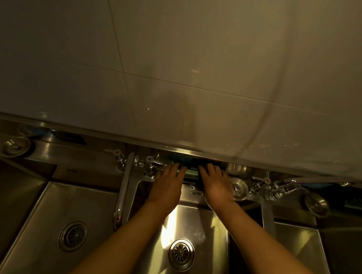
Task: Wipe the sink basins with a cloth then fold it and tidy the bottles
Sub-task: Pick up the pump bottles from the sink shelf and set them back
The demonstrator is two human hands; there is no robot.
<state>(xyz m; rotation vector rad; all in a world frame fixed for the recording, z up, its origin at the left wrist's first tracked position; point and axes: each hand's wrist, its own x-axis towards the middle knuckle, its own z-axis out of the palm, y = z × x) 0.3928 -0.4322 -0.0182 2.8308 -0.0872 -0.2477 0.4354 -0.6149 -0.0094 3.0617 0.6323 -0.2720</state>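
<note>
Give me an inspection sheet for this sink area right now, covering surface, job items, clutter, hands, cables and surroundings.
Surface: stainless steel sink unit; middle basin and left basin bare, each with a drain strainer; a third basin partly seen at right.
Job's things: dark labelled bottle on the back ledge, between both hands; cloth not seen.
Clutter: loose round drain plugs on the ledge, one by the right hand, one far left.
Hands: left hand and right hand both reach to the bottle, fingers against it; grip cannot be told.
Cables: nothing seen.
Surroundings: tiled wall behind; left faucet spout over the basin divider; more tap fittings at right.
</note>
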